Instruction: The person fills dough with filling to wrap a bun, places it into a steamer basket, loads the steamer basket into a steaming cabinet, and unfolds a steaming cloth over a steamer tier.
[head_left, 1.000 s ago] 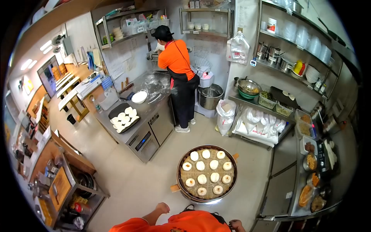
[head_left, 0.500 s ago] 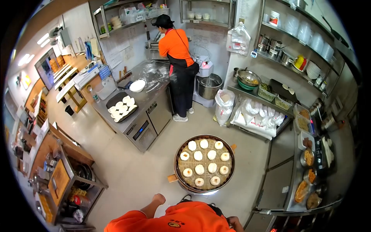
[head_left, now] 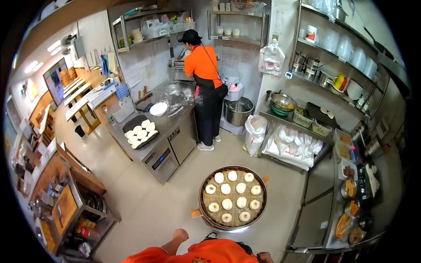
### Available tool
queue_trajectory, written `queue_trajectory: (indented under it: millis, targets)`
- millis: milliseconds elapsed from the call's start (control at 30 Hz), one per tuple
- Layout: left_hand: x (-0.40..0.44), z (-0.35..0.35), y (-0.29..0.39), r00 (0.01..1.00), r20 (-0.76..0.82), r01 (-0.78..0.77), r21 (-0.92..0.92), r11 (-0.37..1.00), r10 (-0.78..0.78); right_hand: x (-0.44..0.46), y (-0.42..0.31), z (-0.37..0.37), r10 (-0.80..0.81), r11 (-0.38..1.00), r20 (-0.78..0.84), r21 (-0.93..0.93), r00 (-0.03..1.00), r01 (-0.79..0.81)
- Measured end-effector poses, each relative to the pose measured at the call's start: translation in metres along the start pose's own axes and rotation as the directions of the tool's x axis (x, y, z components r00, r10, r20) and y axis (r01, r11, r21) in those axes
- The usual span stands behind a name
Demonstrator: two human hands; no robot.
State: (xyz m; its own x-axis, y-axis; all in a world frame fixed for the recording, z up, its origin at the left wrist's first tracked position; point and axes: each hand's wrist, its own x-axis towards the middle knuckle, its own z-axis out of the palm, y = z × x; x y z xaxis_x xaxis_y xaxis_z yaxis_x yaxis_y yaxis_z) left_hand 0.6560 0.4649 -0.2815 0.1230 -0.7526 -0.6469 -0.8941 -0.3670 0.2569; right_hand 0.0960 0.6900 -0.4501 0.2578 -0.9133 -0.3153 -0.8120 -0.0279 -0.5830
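A round bamboo steamer (head_left: 205, 218) stands low in front of me, with several round white buns (head_left: 240, 187) spaced over its woven base. Orange filling shows on top of some of them. My left hand (head_left: 180, 235) hangs beside my body, left of the steamer and apart from it, its fingers curled closed with nothing visible in them. At the bottom edge, my right hand (head_left: 265, 257) is only partly in view, below the steamer; its fingers are hidden. Wooden handles (head_left: 196, 213) stick out from the steamer's sides.
A co-worker (head_left: 204, 70) in orange faces the back corner by a floured steel counter (head_left: 175, 97). On that counter lie a black tray of dough rounds (head_left: 142, 131) and a white bowl (head_left: 158, 109). Right stands a counter with filling containers (head_left: 343, 226); left, a cart with a cutting board (head_left: 64, 210).
My view has tilted up slightly, so the room sits lower in the picture. My hands stay by my sides, and the buns keep their places in the steamer.
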Motion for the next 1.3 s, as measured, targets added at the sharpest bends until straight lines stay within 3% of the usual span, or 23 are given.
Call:
queue_trajectory:
  millis: [133,200,233,333,367,633,767,900,1000,1300]
  targets:
    - [0.008,0.007,-0.007,0.998,0.058,0.015,-0.012,1.0,-0.014,0.003,0.008,0.01,0.179,0.983,0.145,0.008,0.973,-0.182]
    - [0.012,0.011,-0.008,0.999,-0.016,0.033,0.023,0.999,-0.033,-0.002,0.009,0.014,0.152,0.988,-0.005,0.025,0.988,-0.151]
    - [0.011,0.011,-0.008,0.999,-0.013,0.034,0.022,0.999,-0.034,0.002,0.011,0.014,0.153,0.988,-0.002,0.023,0.988,-0.153]
    - [0.001,0.006,-0.003,0.999,-0.027,0.025,-0.018,1.0,-0.025,-0.002,0.008,0.009,0.251,0.929,0.298,0.192,0.921,-0.315]
    - [0.001,0.005,-0.002,0.998,-0.037,0.042,-0.043,0.998,-0.044,-0.005,0.007,0.007,0.285,0.917,0.331,0.18,0.9,-0.357]
    - [0.003,0.008,0.0,0.997,-0.041,0.058,-0.016,0.998,-0.059,-0.022,-0.064,-0.042,0.332,0.943,0.172,-0.049,0.927,-0.328]
    - [0.007,0.013,-0.002,0.999,-0.029,0.032,0.013,0.999,-0.032,-0.033,-0.075,-0.048,0.293,0.955,0.063,0.03,0.954,-0.295]
    - [0.009,0.008,0.008,1.0,-0.016,0.013,0.103,0.995,-0.012,-0.029,-0.076,-0.049,0.507,0.826,0.118,0.216,0.854,-0.52]
    - [0.007,0.007,0.013,0.999,-0.028,0.035,0.038,0.999,-0.034,-0.026,-0.082,-0.054,0.63,0.686,0.163,0.343,0.759,-0.642]
    - [0.002,0.011,0.016,0.999,-0.01,0.047,-0.016,0.999,-0.047,-0.028,-0.101,-0.071,0.761,0.391,0.299,0.495,0.575,-0.776]
